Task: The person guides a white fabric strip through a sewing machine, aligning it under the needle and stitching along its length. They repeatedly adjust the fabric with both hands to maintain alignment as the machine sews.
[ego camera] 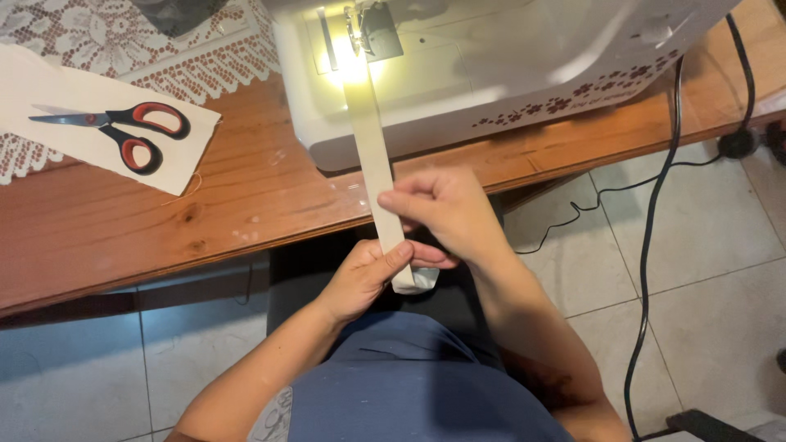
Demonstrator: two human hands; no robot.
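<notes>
A long, narrow strip of cream fabric (370,147) runs from under the presser foot of a white sewing machine (508,74) down toward me. My left hand (360,278) grips the strip near its lower end, thumb on top. My right hand (446,213) pinches the strip just above that, fingers curled over its edge. The strip's free end sticks out below my hands. The machine's lamp lights the needle area brightly.
A wooden table (229,205) carries the machine. Red-and-black scissors (123,131) lie on a cream cloth piece (49,98) at the left, over a lace cover (123,33). A black power cord (655,245) trails down to the tiled floor at right.
</notes>
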